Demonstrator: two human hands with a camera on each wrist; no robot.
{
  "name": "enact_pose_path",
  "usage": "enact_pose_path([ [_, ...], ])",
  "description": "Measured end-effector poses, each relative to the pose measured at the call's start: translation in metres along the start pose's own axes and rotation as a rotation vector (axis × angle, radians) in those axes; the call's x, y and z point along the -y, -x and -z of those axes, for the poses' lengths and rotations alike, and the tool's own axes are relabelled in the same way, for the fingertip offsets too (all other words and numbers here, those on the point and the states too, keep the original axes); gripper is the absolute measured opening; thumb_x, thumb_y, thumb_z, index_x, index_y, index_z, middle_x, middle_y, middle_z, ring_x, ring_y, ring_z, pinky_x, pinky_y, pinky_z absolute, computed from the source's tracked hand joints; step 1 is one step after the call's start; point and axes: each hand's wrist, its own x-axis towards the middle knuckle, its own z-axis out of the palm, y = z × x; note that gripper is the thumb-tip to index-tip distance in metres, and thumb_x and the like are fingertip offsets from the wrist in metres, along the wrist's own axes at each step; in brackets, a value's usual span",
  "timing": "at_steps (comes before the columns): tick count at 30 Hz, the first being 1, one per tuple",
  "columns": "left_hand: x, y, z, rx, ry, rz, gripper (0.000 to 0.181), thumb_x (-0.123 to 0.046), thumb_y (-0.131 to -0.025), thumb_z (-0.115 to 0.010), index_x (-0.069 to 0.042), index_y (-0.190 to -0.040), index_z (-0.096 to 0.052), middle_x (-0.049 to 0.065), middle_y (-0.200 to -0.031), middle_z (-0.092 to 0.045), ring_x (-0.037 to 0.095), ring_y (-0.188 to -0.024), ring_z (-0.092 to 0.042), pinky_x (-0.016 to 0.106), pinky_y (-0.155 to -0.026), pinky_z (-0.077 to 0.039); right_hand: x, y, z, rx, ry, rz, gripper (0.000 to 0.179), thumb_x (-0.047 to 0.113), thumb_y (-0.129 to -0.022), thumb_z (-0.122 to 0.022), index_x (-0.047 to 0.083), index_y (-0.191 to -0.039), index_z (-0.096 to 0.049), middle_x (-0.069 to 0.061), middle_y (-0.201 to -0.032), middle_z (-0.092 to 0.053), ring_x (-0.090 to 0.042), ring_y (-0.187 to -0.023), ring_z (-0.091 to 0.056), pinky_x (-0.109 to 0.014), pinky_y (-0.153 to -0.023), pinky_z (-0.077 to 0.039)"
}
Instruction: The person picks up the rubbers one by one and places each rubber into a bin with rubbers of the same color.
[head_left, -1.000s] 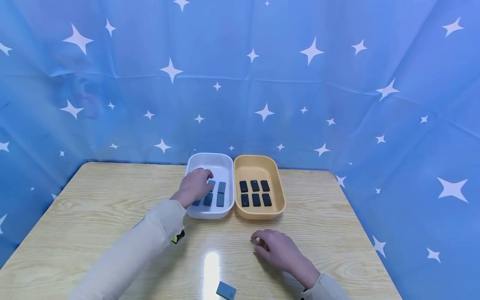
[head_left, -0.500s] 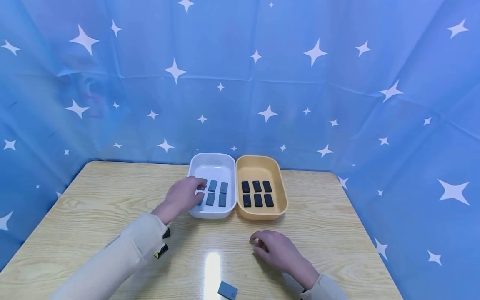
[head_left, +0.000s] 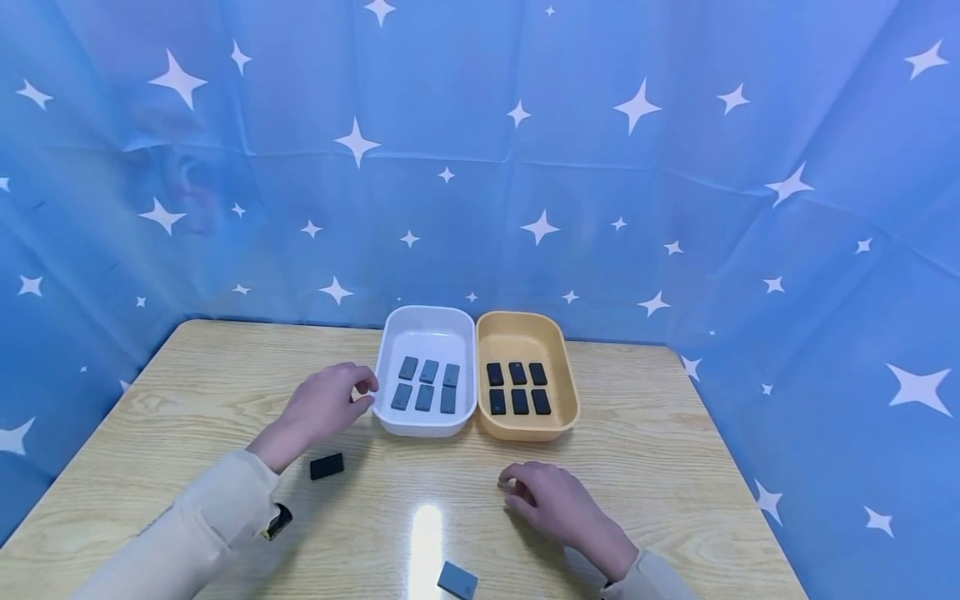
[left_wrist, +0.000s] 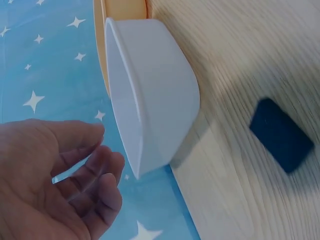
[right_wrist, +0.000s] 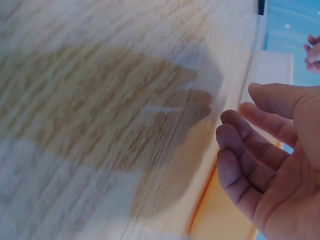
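My left hand (head_left: 318, 408) is beside the left wall of the white bin (head_left: 426, 429), its fingers loosely bent with nothing between them. In the left wrist view, thumb and fingertips are apart, just off the bin's rim. Several small grey-blue rectangular blocks (head_left: 423, 397) lie in two rows inside that bin. A single black block (head_left: 327, 467) lies on the table below my left hand. My right hand (head_left: 555, 504) hovers low over the table in front of the yellow bin (head_left: 525, 431), relaxed and holding nothing.
Several black blocks (head_left: 519, 402) lie in two rows in the yellow bin, which stands against the white one. A grey-blue block (head_left: 457, 581) lies at the near edge of view on the wooden table (head_left: 652, 433). Behind hangs a blue star-patterned curtain (head_left: 480, 208).
My left hand has drawn back leftward out of the white bin, uncovering the blocks there and the black block on the table. My right hand has stayed put.
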Motion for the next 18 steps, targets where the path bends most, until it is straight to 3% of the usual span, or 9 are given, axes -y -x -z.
enact_pose_path([
  [5,0.01,0.009,0.009,0.013,-0.015,-0.06,0.003,-0.019,-0.088,-0.069,-0.018,-0.088,-0.066,-0.004,-0.083,-0.061,0.013,-0.071,-0.052,0.029,-0.062,-0.042,0.0,-0.001,-0.001,0.002,0.002,0.002,0.023,0.024,-0.088,-0.07,0.019,-0.11,-0.069,0.014,-0.078,-0.061,0.002,-0.067,-0.049,-0.022,-0.061,-0.042],
  [10,0.02,0.015,0.014,0.024,-0.037,-0.098,0.007,-0.019,-0.087,-0.068,-0.023,-0.082,-0.064,-0.007,-0.08,-0.059,0.012,-0.068,-0.048,0.027,-0.059,-0.039,0.0,-0.001,-0.002,0.003,0.002,0.002,0.023,0.025,-0.088,-0.07,0.019,-0.11,-0.069,0.015,-0.078,-0.061,0.002,-0.066,-0.049,-0.022,-0.06,-0.041],
  [18,0.036,0.023,0.008,0.089,-0.077,-0.099,0.007,-0.019,-0.086,-0.07,-0.023,-0.084,-0.065,-0.006,-0.081,-0.059,0.011,-0.068,-0.049,0.028,-0.06,-0.04,0.0,-0.002,-0.003,0.01,0.009,-0.001,0.023,0.025,-0.088,-0.07,0.02,-0.11,-0.069,0.015,-0.079,-0.061,0.002,-0.067,-0.049,-0.022,-0.061,-0.041],
])
